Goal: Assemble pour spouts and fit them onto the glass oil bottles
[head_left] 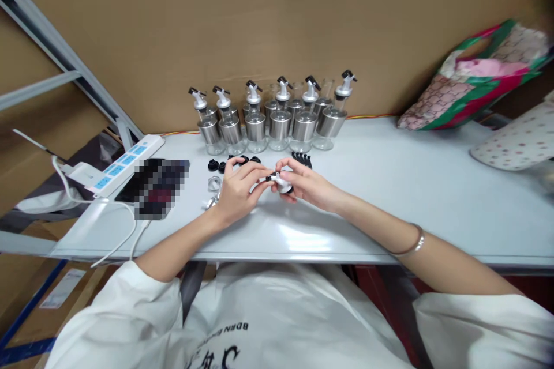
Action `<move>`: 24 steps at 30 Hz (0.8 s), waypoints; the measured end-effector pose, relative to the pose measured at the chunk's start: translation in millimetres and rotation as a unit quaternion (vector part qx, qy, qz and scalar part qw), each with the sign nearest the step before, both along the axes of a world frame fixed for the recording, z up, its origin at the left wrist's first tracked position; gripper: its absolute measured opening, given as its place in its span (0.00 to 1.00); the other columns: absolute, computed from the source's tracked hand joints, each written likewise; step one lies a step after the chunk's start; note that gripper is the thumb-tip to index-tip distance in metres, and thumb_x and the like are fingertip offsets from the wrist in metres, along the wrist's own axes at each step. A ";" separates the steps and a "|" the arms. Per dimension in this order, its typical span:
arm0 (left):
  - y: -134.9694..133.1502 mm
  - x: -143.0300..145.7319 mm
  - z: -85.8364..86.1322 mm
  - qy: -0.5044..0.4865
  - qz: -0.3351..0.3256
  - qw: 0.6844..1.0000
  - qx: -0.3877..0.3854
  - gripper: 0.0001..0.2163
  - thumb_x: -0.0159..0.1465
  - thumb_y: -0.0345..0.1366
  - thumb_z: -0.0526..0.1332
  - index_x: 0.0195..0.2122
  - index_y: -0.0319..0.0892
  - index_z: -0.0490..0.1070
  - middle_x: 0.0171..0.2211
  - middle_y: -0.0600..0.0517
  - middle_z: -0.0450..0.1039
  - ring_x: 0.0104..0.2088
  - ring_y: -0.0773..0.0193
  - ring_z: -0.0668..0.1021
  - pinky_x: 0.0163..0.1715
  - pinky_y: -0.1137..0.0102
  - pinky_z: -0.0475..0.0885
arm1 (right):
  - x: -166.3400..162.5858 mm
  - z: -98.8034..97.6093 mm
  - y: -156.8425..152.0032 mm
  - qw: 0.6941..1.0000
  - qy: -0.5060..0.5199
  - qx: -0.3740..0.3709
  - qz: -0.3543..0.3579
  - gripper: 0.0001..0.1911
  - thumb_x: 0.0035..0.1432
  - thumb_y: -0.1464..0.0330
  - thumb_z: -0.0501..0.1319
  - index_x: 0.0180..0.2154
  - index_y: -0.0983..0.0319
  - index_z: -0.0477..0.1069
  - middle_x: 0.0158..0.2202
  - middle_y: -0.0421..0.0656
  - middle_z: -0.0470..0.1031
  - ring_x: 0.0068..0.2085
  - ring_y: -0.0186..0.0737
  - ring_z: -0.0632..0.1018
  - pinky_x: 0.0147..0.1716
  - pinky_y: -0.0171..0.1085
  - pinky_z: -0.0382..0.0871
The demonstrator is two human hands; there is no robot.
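A silver pourer spout (283, 185) with a black tip is held between my hands above the table. My right hand (306, 184) is closed around its body. The fingers of my left hand (243, 189) pinch its black tip. Beyond my hands stands a row of glass bottles with steel sleeves (280, 125), the front ones topped with silver and black pourers (283, 89). Close to my left hand lie black stoppers (213, 165) and silver spout parts (213, 184), partly covered by the hand. Small black caps (302, 158) sit just past my right hand.
On the left are a white power strip (125, 164) with cables and a blurred phone (162, 187). A patterned bag (459, 81) and a white dotted object (515, 137) occupy the right. Cardboard (259, 17) backs the grey table (389, 184); a metal frame (64, 46) rises at left.
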State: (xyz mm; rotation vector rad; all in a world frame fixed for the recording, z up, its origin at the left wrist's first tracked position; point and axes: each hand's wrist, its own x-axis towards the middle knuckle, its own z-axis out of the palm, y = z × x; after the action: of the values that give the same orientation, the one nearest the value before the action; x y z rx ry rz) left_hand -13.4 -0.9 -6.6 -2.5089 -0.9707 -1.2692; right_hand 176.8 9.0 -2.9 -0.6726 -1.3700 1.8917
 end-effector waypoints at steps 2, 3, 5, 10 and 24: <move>-0.3 -1.6 2.1 0.011 -0.010 1.000 0.007 0.05 0.65 0.35 0.60 0.39 0.42 0.72 0.34 0.52 0.79 0.35 0.65 0.79 0.49 0.62 0.62 | -0.1 -3.1 0.7 0.998 0.007 0.051 -0.020 0.18 0.53 0.60 0.66 0.36 0.57 0.58 0.26 0.36 0.74 0.25 0.30 0.70 0.20 0.27 0.58; -0.3 -2.2 2.5 0.014 -0.017 1.000 0.010 0.04 0.65 0.35 0.60 0.39 0.42 0.72 0.34 0.53 0.78 0.35 0.66 0.78 0.49 0.62 0.62 | 0.2 -4.0 1.2 0.998 0.006 0.063 -0.020 0.18 0.53 0.60 0.67 0.35 0.57 0.57 0.26 0.35 0.74 0.24 0.29 0.70 0.20 0.27 0.58; 0.3 -3.1 2.2 0.011 -0.018 1.000 0.009 0.05 0.65 0.36 0.60 0.39 0.42 0.72 0.33 0.53 0.78 0.34 0.66 0.78 0.49 0.62 0.63 | 1.0 -4.2 2.1 0.997 -0.005 0.081 -0.006 0.17 0.55 0.58 0.65 0.35 0.58 0.58 0.25 0.35 0.73 0.21 0.28 0.68 0.18 0.27 0.58; 5.5 -3.3 0.1 0.012 0.009 0.999 -0.029 0.10 0.67 0.40 0.56 0.39 0.41 0.72 0.34 0.51 0.77 0.35 0.64 0.78 0.46 0.63 0.64 | 0.0 1.0 0.0 0.989 -0.049 0.142 -0.015 0.19 0.55 0.52 0.62 0.34 0.61 0.63 0.26 0.37 0.72 0.16 0.26 0.67 0.15 0.29 0.54; 98.2 -64.6 34.9 -0.183 0.219 0.956 -0.065 0.47 0.48 0.44 0.71 0.64 0.42 0.44 0.64 0.35 0.45 0.67 0.43 0.52 0.63 0.48 0.51 | 1.4 18.6 2.4 0.962 -0.078 0.186 -0.183 0.23 0.56 0.47 0.56 0.25 0.60 0.59 0.17 0.31 0.57 0.17 0.26 0.56 0.19 0.31 0.48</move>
State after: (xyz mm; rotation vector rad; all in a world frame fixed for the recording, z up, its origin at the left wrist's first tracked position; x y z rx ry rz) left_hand -78.0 97.4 28.4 -1.9991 -1.6313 -1.5782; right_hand 178.3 11.4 15.7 -0.8278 -1.5247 1.2714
